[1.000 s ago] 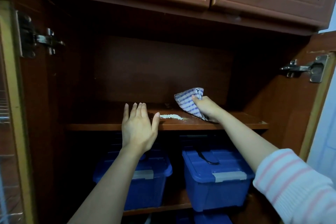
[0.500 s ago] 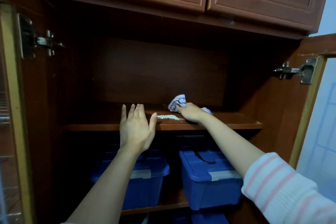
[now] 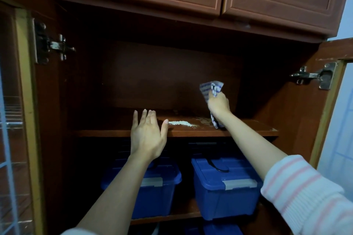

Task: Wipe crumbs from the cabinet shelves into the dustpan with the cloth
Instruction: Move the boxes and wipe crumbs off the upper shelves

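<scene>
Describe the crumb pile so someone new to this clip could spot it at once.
In the open cabinet, find the shelf above the blue bins. Near its front edge, between the left hand and the cloth, lie the crumbs: the only white patch on brown wood.

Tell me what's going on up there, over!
Left hand open at the shelf edge. Right hand grips the cloth. Crumbs piled between them. No dustpan in sight.

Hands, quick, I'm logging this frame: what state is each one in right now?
Left hand: open, fingers straight, holding nothing.
Right hand: closed around the cloth, holding it.
</scene>
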The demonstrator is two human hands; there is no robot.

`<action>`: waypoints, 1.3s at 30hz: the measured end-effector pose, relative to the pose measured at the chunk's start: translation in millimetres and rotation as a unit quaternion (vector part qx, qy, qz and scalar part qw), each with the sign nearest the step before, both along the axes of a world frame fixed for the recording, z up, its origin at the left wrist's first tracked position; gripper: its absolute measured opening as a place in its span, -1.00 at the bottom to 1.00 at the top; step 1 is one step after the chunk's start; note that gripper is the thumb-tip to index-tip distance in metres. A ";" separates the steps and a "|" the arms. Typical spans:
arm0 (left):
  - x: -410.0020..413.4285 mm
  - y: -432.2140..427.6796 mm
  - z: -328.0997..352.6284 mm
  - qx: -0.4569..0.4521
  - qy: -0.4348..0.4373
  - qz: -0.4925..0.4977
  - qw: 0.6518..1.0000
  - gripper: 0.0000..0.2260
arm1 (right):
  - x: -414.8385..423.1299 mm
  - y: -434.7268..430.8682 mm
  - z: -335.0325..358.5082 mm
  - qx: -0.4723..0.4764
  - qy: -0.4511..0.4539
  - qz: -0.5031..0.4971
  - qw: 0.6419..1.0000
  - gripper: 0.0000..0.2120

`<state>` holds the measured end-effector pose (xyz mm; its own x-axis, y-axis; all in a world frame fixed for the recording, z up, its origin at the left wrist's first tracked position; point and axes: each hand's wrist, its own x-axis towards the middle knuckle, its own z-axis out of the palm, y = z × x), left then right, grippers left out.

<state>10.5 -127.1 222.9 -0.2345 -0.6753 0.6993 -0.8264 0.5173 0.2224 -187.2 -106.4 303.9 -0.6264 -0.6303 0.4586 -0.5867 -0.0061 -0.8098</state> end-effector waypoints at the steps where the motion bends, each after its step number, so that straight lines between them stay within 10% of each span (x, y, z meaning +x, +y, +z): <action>1: -0.1 -0.2 0.0 0.000 -0.001 0.000 1.000 -0.44 | -5.1 -0.1 -6.7 0.044 0.025 0.018 0.999 -0.71; 4: -0.3 -1.6 -0.6 -0.002 -0.002 0.003 1.000 -0.44 | -11.8 4.3 -18.3 0.153 0.031 0.057 0.986 -0.63; 10: -0.3 -2.6 -1.5 -0.008 0.002 0.000 1.000 -0.44 | -20.0 8.7 -9.7 0.002 -0.107 0.064 0.992 -0.55; 22: 0.2 1.5 1.4 0.009 -0.028 0.012 0.999 -0.43 | 11.4 4.8 -18.9 0.258 0.186 0.056 0.946 -0.57; 28: 2.8 1.0 3.7 0.041 -0.052 -0.004 0.998 -0.42 | 7.4 20.6 -11.5 0.031 -0.063 0.066 0.995 -0.56; 39: 15.4 25.9 -4.3 0.095 -0.131 -0.022 0.987 -0.39 | 28.9 98.4 -12.2 -0.137 -0.326 0.135 0.926 -0.66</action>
<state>25.9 -101.2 218.6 -0.4228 -0.7727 0.4734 -0.8457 0.5242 0.1003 -158.3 -8.0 291.7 -0.6633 -0.7196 0.2054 0.0782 -0.3397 -0.9373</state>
